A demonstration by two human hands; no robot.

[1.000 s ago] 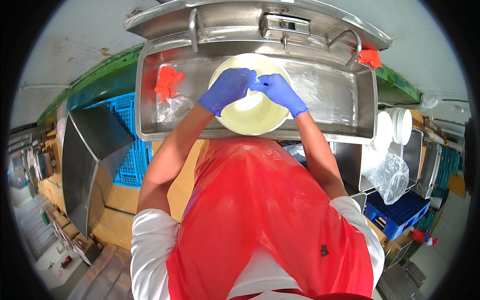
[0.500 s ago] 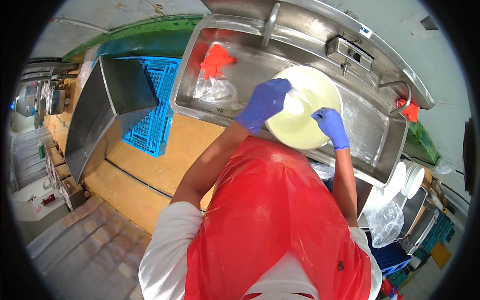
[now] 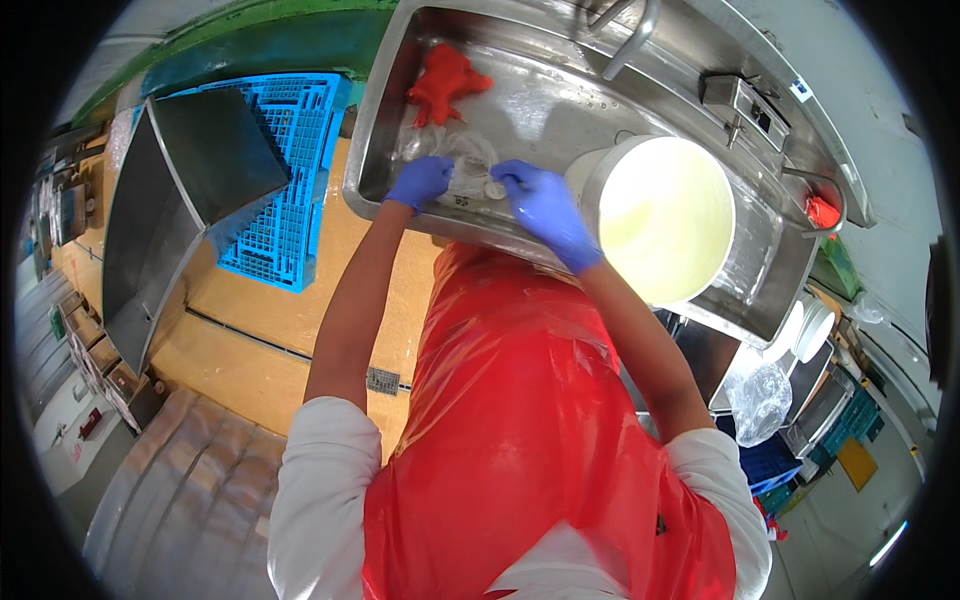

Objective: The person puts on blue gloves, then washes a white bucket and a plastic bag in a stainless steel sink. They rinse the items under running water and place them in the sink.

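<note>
A clear, crumpled plastic bag (image 3: 468, 165) lies at the near left of the steel sink (image 3: 560, 95), between my two gloved hands. My left hand (image 3: 420, 182), in a blue glove, is closed at the bag's left edge. My right hand (image 3: 548, 210), also in a blue glove, pinches a whitish, bunched part at the bag's right side. To the right of my right hand a large white bucket (image 3: 592, 185) leans in the sink, its pale yellowish inside facing me. A crumpled orange-red glove or cloth (image 3: 445, 85) lies behind the bag.
A faucet (image 3: 632, 45) and a steel wall box (image 3: 745, 105) are along the sink's back. To the left stand a bent steel chute (image 3: 160, 210) and a blue plastic pallet (image 3: 265, 245). White buckets (image 3: 808, 330) and a plastic bag are at the right.
Both hands have left the bucket and moved left to the plastic bag. The bucket has shifted right and tipped, with its opening turned more toward me. The view has moved too.
</note>
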